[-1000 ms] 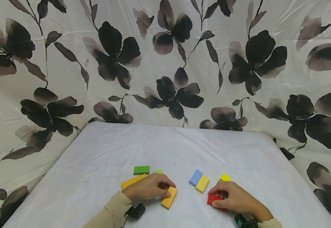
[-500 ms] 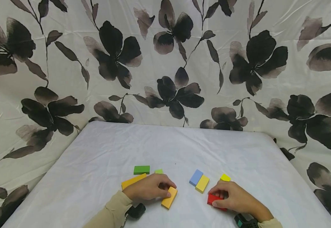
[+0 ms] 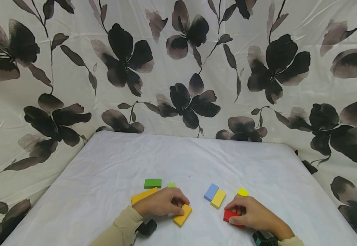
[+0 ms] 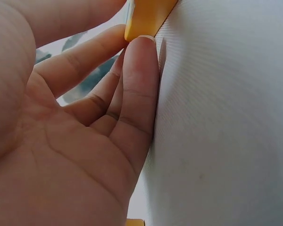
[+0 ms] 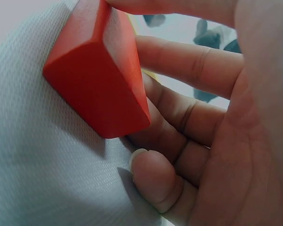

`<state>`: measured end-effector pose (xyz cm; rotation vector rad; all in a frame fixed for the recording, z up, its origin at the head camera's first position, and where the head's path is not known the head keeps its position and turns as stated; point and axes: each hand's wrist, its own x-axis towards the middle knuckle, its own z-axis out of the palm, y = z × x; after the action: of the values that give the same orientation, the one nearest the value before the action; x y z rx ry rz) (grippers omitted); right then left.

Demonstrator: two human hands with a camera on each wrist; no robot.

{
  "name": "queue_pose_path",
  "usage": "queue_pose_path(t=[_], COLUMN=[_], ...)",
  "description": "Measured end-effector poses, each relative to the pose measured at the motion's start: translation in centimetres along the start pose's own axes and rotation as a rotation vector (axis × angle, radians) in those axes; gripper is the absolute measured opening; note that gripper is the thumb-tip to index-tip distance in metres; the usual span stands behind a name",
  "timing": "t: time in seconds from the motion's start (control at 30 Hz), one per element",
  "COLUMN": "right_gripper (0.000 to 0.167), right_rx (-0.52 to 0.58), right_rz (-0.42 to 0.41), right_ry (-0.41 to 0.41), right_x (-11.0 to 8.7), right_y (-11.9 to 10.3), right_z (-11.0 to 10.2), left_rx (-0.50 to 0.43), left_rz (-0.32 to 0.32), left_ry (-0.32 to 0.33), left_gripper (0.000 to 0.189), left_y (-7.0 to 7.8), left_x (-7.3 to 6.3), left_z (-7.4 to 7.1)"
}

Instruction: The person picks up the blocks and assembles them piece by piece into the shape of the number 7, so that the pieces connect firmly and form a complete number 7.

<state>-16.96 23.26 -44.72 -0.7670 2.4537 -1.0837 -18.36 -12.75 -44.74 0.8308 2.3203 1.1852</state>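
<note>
My left hand (image 3: 161, 201) pinches an orange rectangular block (image 3: 183, 217) between thumb and fingers, low over or on the white cloth. In the left wrist view, fingertips meet one end of that orange block (image 4: 148, 19). With thumb and fingers, my right hand (image 3: 253, 213) grips a red block (image 3: 231, 215); its lower part is hidden behind the thumb. The right wrist view shows the red block (image 5: 94, 89) close up, tilted, against the cloth. Another, longer orange block (image 3: 143, 195) lies behind the left hand, partly covered by it.
A green block (image 3: 153, 183) and a light green one (image 3: 171, 185) lie beyond the left hand. Between the hands, a blue block (image 3: 211, 192) touches a pale yellow block (image 3: 218, 199). A bright yellow block (image 3: 243, 192) shows behind the right hand. Floral cloth hangs past the table (image 3: 190, 153).
The orange block in my left hand has shifted slightly toward me and turned a little, its far end lower in view. The right hand and red block stay put.
</note>
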Motion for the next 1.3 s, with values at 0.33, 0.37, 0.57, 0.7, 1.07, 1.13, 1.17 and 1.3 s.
queue_pose_path(t=[0.33, 0.37, 0.57, 0.7, 1.07, 1.13, 1.17, 1.3], right_gripper=[0.024, 0.024, 0.022, 0.022, 0.022, 0.022, 0.022, 0.022], right_rx=[-0.002, -0.003, -0.039, -0.067, -0.131, -0.127, -0.123, -0.119], right_rz=[-0.044, -0.051, -0.088, -0.085, -0.067, -0.064, -0.063, -0.063], right_ry=[0.015, 0.018, 0.035, 0.042, 0.091, 0.098, 0.102, 0.115], right_x=[-0.1, -0.1, -0.1, 0.0, 0.2, 0.2, 0.2, 0.2], right_y=[0.2, 0.2, 0.2, 0.2, 0.1, 0.1, 0.1, 0.2], right_z=[0.2, 0.3, 0.5, 0.6, 0.8, 0.8, 0.8, 0.8], left_rx=[-0.037, -0.039, -0.093, -0.097, -0.032, -0.021, -0.020, -0.013], left_rz=[-0.047, -0.042, -0.027, -0.016, -0.090, -0.100, -0.102, -0.111], left_ry=[0.063, 0.059, 0.102, 0.209, 0.361, 0.376, 0.384, 0.417], left_gripper=[0.027, 0.028, 0.027, 0.028, 0.028, 0.028, 0.028, 0.028], left_y=[0.1, 0.1, 0.1, -0.2, -1.3, -1.6, -1.7, -2.5], left_x=[-0.4, -0.4, -0.6, -1.0, -2.1, -2.3, -2.4, -2.8], left_z=[-0.8, -0.9, -1.8, -2.4, -4.5, -4.9, -5.2, -5.8])
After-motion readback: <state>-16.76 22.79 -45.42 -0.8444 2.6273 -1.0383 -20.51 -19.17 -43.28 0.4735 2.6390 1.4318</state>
